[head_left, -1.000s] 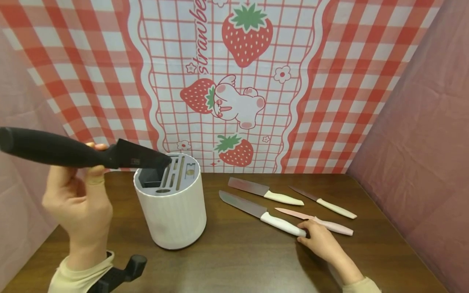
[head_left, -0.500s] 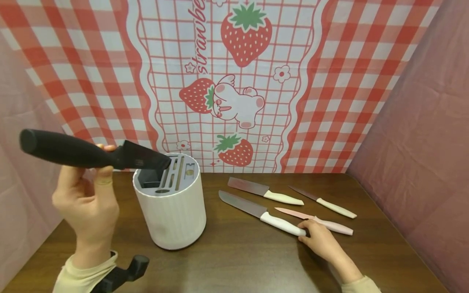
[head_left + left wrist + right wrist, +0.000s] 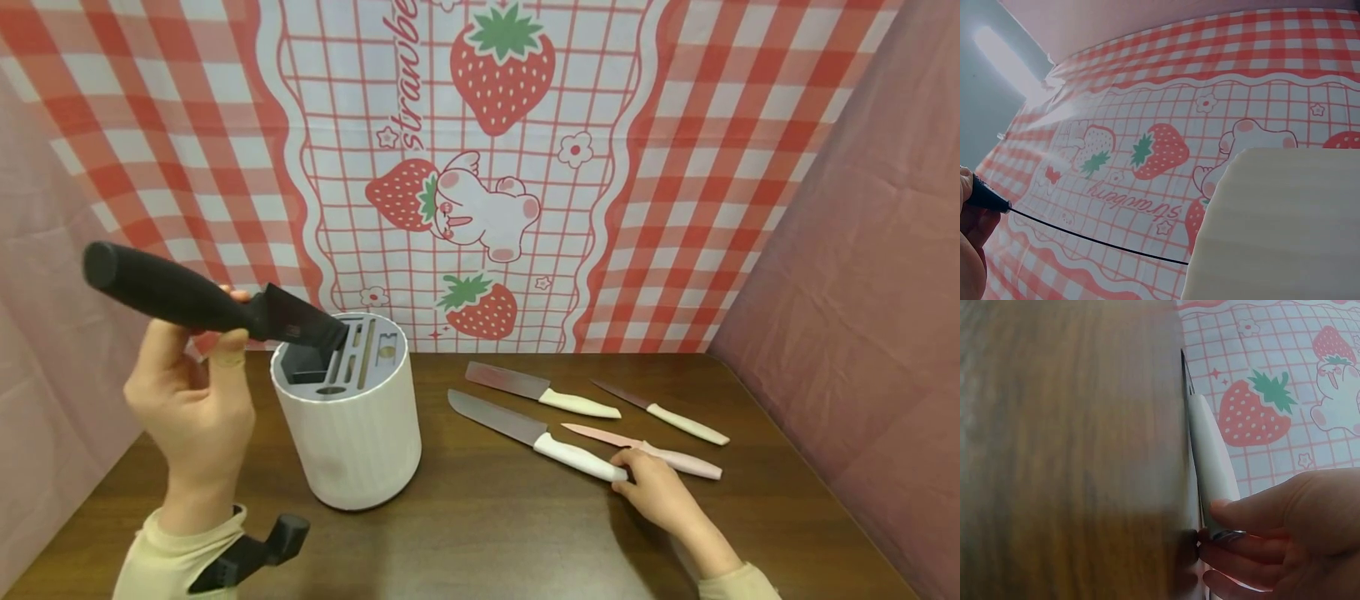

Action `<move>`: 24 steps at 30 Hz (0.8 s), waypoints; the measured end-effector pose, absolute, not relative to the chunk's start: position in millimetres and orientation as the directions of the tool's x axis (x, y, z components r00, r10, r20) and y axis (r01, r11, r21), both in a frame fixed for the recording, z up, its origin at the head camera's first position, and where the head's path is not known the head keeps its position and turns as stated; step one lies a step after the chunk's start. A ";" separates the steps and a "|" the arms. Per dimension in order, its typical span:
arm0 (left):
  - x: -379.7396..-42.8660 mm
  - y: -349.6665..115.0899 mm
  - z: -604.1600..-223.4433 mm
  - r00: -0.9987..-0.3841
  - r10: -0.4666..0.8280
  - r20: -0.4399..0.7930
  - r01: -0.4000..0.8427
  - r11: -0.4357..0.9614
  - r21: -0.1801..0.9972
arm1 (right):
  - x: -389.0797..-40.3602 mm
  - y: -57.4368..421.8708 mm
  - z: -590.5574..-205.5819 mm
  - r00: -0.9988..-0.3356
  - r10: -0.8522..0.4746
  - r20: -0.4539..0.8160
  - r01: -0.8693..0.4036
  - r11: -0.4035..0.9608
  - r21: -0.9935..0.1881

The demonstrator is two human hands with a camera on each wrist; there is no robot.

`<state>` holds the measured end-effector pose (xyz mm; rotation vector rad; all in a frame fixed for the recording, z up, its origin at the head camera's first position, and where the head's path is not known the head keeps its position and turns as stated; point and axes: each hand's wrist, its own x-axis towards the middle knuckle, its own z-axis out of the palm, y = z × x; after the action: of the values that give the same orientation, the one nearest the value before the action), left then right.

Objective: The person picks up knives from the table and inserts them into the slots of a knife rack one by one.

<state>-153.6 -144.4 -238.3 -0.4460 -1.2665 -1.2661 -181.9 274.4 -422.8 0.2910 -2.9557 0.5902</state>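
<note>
Guiding the black knife (image 3: 213, 310) at the knife block (image 3: 348, 454) looks to be the step in hand. The left hand (image 3: 195, 404) pinches the handle between thumb and fingers, holding it up and to the left of the white block, with the blade slanting down towards the top. The blade's far end meets the top by the narrow slots, beside the wide dark compartment. Whether the tip sits inside a slot or only over one, I cannot tell; the left wrist view loses it behind the block's rim.

Well apart from the left, the right hand (image 3: 660, 492) grips the butt of the white-handled knife (image 3: 542, 437), thumb on one side and fingers curled round the other. That knife lies on the table (image 3: 480, 533), blade towards the block. Near it lie the cleaver (image 3: 543, 390), the pink knife (image 3: 678, 462) and the cream-handled knife (image 3: 663, 414).

If the black knife is to go in, the next move probably calls for raising its handle until the blade stands in line with a slot, then lowering it gently.
</note>
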 end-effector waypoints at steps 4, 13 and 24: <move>-156.9 -144.5 -239.7 -0.207 -0.440 0.874 0.862 0.341 0.376 | -180.9 274.3 -420.6 -0.971 -0.178 0.158 -0.224 0.907 -0.357; -168.6 -148.4 -244.9 -0.235 -0.410 0.881 0.825 0.396 0.403 | -180.9 273.3 -417.9 -0.971 -0.184 0.155 -0.227 0.910 -0.345; -182.5 -151.0 -246.3 -0.260 -0.359 0.896 0.785 0.462 0.413 | -178.9 274.4 -417.4 -0.970 -0.180 0.166 -0.228 0.907 -0.353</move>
<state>-182.5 -151.0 -246.3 -0.3982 -1.4578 -1.1436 -178.9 274.4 -417.4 0.3161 -2.9408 0.5683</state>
